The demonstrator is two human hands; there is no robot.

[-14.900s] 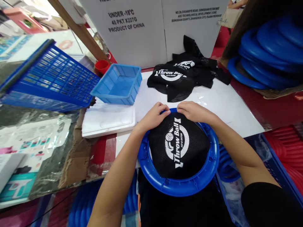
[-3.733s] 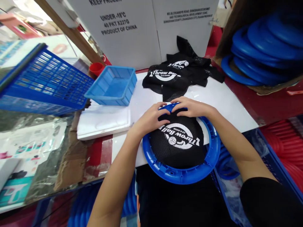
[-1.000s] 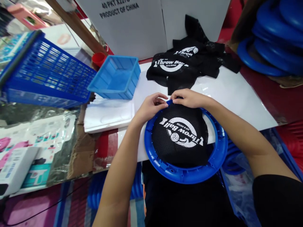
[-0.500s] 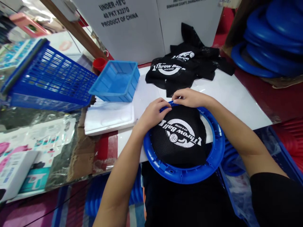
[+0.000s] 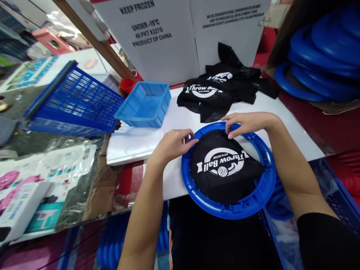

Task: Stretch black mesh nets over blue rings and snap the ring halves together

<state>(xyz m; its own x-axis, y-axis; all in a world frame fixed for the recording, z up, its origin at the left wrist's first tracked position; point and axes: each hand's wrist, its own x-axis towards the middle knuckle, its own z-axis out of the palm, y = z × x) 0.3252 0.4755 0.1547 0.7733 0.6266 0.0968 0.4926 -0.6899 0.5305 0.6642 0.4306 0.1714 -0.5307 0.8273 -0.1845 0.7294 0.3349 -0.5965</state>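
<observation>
both hands pinch the black printed mesh net [image 5: 222,167] onto the round blue plastic ring [image 5: 261,195]: left hand [image 5: 171,144] at its left rim, right hand [image 5: 247,122] at its far rim. uneven pulling could pop the near edge loose.

A small toy-packing workshop is shown. Many of the same blue rings [image 5: 317,63] are stacked in a box on the right. A heap of the same black nets [image 5: 222,92] is laid on the white work table [image 5: 281,123]. Empty blue baskets [image 5: 75,101] are kept at the left. Big white shipping cartons [image 5: 180,33] are stood behind, and printed toy packs [image 5: 33,176] are spread nearby.
</observation>
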